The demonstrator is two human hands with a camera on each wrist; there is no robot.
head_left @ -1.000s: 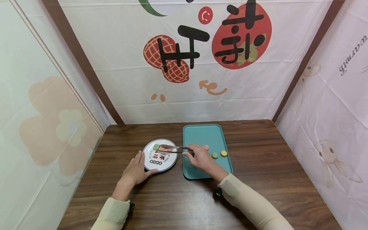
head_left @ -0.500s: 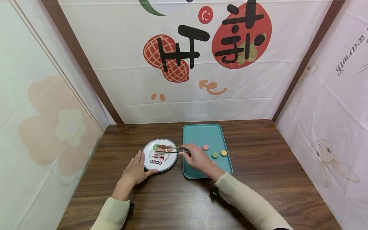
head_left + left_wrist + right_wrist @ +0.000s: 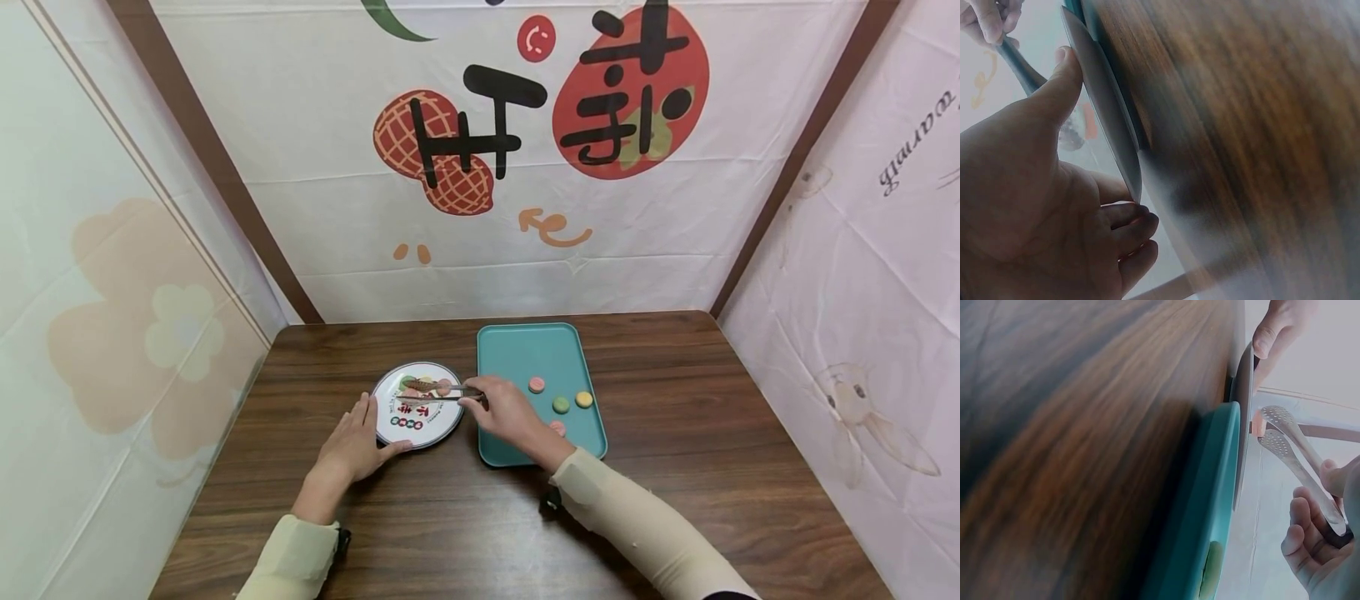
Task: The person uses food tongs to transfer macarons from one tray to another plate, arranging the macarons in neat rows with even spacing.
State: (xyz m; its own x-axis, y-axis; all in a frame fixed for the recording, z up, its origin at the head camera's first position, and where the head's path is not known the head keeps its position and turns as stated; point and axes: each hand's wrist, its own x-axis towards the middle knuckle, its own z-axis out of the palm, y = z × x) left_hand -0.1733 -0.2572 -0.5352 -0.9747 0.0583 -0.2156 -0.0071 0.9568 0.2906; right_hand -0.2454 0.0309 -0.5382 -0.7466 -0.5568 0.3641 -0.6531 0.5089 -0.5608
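Observation:
My left hand (image 3: 351,446) holds the left edge of a white plate (image 3: 438,429), thumb at the near rim and fingers along the far side. My right hand (image 3: 510,417) grips metal serving tongs (image 3: 1300,440), with perforated tips that stand apart over the plate. Under and beside the tips lie a green macaron (image 3: 406,381), a pink macaron (image 3: 444,386) and others partly hidden by the tongs. Right of the plate, a teal tray (image 3: 525,346) bears a pink macaron (image 3: 536,385), a green macaron (image 3: 561,405), a yellow macaron (image 3: 583,400) and a second pink macaron (image 3: 557,427).
Plate and tray stand side by side on a brown wooden table (image 3: 450,533), with a narrow gap between them. A printed white cloth (image 3: 337,233) hangs behind the table's back edge, and more cloth hangs at both sides.
My right hand has shifted left with the tongs, so their tips reach farther over the plate. The tray's near pink macaron has come into view. My left hand has stayed put.

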